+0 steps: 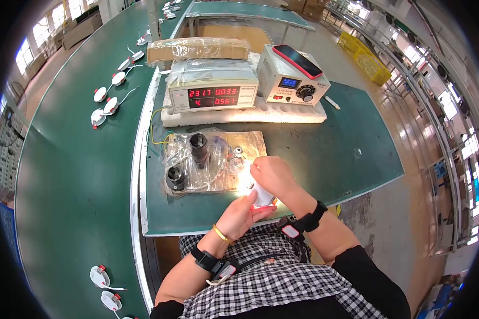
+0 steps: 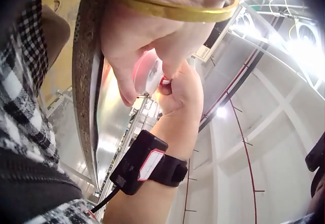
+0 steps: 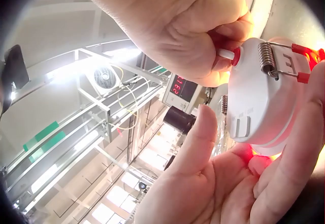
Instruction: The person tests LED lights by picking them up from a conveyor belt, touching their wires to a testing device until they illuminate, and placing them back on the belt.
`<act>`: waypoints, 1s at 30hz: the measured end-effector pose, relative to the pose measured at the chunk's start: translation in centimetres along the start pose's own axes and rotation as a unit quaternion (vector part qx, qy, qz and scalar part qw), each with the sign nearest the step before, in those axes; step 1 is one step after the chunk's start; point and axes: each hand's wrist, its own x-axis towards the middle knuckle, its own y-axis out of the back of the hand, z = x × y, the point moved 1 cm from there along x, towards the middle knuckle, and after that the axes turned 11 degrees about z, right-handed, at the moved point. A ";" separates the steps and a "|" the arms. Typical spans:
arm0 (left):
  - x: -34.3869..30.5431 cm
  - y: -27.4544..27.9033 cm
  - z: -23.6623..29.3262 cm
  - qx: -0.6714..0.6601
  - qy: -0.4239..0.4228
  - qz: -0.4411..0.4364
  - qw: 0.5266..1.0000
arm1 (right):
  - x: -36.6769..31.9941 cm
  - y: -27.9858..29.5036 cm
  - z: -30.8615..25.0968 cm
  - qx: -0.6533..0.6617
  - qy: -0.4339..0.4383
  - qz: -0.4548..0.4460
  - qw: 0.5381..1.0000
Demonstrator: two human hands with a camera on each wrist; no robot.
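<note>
A round white LED downlight [image 3: 259,97] is lit, its glow showing at the rim and through the fingers. It has spring clips with red sleeves [image 3: 303,77] and a short white cable [image 3: 226,54] coming out through a red bushing. My left hand [image 1: 238,217] holds the downlight from below, fingers round its lit side and thumb raised beside the housing in the right wrist view. With curled fingers my right hand [image 1: 275,176] pinches the cable close to the bushing. The cable's far end is hidden inside that hand.
Behind the hands lies a plastic-wrapped board [image 1: 218,175] with black cylindrical holders [image 1: 198,146]. A power meter [image 1: 214,95] with red digits and a voltage regulator [image 1: 290,80] bearing a red-edged phone [image 1: 298,61] stand beyond. Several downlights [image 1: 99,276] lie on the green belt at left.
</note>
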 end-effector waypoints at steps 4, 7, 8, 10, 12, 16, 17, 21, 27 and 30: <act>0.0 -0.1 -0.1 0.046 -0.014 0.007 0.999 | 0.1 -0.2 0.3 -0.007 0.003 -0.004 1.000; 0.1 0.0 -0.3 0.033 -0.017 0.011 0.999 | 0.2 -0.2 0.2 -0.010 -0.001 -0.012 1.000; 0.1 0.0 -0.4 0.034 -0.018 0.012 0.999 | 0.2 -0.3 0.2 -0.007 -0.003 -0.011 1.000; 0.2 0.1 -0.4 0.032 -0.017 0.009 0.999 | 0.2 -0.2 0.2 -0.005 -0.004 -0.010 1.000; 0.1 0.0 -0.4 0.034 -0.020 0.007 0.999 | 0.2 -0.1 0.2 -0.008 -0.004 -0.015 1.000; 0.0 -0.1 -0.3 0.035 -0.021 0.004 0.999 | 0.1 -0.1 0.2 -0.008 0.000 -0.013 1.000; 0.0 -0.1 -0.3 0.035 -0.021 0.004 0.999 | 0.1 -0.1 0.2 -0.007 -0.003 -0.013 1.000; 0.3 0.3 -0.5 0.040 -0.020 -0.002 0.999 | 0.2 -0.1 0.1 -0.007 -0.002 -0.014 1.000; -1.6 -1.2 1.1 0.002 -0.032 -0.021 0.999 | -0.4 2.5 -1.3 0.049 -0.038 -0.035 0.997; -3.0 -0.9 2.2 0.006 -0.056 -0.029 0.998 | -1.4 6.1 -2.4 0.208 0.048 0.019 0.977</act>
